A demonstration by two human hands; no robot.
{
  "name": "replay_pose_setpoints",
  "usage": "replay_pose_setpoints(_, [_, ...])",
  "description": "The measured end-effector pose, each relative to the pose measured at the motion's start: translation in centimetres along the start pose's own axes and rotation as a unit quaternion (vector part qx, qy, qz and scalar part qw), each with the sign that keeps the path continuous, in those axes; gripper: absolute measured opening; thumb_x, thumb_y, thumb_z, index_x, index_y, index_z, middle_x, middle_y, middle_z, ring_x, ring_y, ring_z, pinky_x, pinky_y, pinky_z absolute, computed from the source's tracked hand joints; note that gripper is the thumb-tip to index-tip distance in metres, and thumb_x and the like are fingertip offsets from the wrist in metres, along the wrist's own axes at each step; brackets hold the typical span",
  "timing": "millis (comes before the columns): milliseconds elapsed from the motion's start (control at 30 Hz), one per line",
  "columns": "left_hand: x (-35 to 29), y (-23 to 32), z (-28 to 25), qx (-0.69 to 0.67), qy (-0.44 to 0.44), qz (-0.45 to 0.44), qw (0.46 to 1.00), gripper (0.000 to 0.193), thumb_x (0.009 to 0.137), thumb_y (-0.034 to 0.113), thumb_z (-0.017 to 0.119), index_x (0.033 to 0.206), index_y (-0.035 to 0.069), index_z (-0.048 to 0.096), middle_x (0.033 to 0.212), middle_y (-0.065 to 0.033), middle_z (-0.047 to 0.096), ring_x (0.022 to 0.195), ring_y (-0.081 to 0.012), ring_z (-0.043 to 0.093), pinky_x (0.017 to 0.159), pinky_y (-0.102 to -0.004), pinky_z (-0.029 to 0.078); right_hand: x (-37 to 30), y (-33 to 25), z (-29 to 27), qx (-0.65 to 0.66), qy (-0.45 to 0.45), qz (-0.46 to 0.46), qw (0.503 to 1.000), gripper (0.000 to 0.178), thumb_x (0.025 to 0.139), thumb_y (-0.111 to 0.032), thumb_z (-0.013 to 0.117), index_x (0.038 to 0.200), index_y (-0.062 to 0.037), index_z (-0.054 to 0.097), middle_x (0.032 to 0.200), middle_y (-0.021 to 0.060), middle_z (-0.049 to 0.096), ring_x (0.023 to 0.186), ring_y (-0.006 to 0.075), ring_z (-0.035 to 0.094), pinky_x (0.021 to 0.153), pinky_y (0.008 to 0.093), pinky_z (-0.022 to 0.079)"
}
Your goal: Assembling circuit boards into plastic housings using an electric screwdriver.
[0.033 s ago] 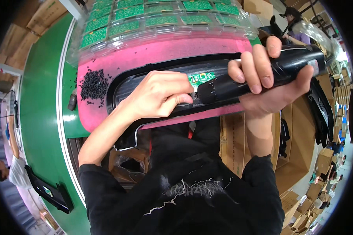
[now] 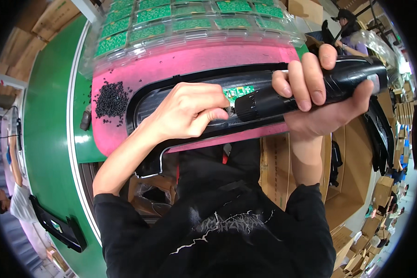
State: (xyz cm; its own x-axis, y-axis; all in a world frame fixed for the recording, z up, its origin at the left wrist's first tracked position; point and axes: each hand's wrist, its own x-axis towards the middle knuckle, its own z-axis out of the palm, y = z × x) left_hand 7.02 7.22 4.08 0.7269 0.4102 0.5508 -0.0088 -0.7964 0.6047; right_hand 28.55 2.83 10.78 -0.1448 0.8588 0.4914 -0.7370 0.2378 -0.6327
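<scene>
Here, your right hand [image 2: 322, 116] gripped one black tool [image 2: 266, 105] over one black housing [image 2: 149, 101]; your left hand [image 2: 192, 111] pinched beside the tool's tip, contents unclear. One green board [image 2: 242, 91] lay inside the housing, one pink mat [image 2: 217, 55] beneath.

No words or numbers can be read clearly here. Across the chest of your black T-shirt [image 2: 217, 250], near you, runs stylised grey lettering [image 2: 231, 224], too distorted to make out. Faint print marks the cardboard carton [image 2: 276, 169] right of your legs. Small pale marks on the collar [image 2: 246, 107] of your black power screwdriver [image 2: 348, 76] stay illegible.
</scene>
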Motion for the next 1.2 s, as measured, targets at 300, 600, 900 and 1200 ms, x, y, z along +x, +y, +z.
replay_pose_setpoints(300, [-0.2,-0.7,-0.2,-0.066,0.062,-0.037,0.995,0.007,0.083,-0.002,0.065,0.090,-0.005,0.067,0.083,-0.0147,0.069,0.074,-0.0232,0.069,0.067,-0.0300,0.055,-0.4,-1.3,0.7,-0.075,-0.076,-0.088,0.990,0.055,0.079,-0.063,0.065,0.101,-0.0146,0.051,0.062,-0.0071,0.047,0.052,0.0067,0.046,0.064,0.0276,0.042])
replay_pose_setpoints(600, [-0.5,-1.0,0.4,-0.008,0.094,0.038,0.995,0.013,0.080,0.010,0.073,0.087,0.000,0.068,0.078,-0.0104,0.067,0.066,-0.0239,0.065,0.055,-0.0320,0.052,-0.8,-0.8,1.9,-0.117,-0.082,-0.111,0.983,0.057,0.077,-0.065,0.066,0.101,-0.0155,0.050,0.061,-0.0083,0.048,0.051,0.0071,0.048,0.062,0.0284,0.043])
replay_pose_setpoints(900, [-0.6,-1.1,0.7,0.048,0.074,0.056,0.995,0.017,0.078,0.012,0.074,0.086,0.001,0.064,0.078,-0.0097,0.064,0.067,-0.0264,0.064,0.056,-0.0340,0.052,-1.0,-0.6,1.6,-0.141,-0.094,-0.095,0.981,0.061,0.076,-0.068,0.065,0.102,-0.0154,0.051,0.062,-0.0078,0.049,0.052,0.0065,0.048,0.061,0.0282,0.043])
replay_pose_setpoints(1200, [-0.5,-1.1,0.9,0.058,0.069,0.014,0.996,0.012,0.084,0.012,0.068,0.087,0.001,0.064,0.092,-0.0091,0.068,0.079,-0.0265,0.066,0.065,-0.0341,0.054,-1.0,0.1,0.0,-0.153,-0.089,-0.109,0.978,0.068,0.076,-0.074,0.061,0.103,-0.0121,0.053,0.064,-0.0049,0.047,0.052,0.0087,0.043,0.061,0.0285,0.039])
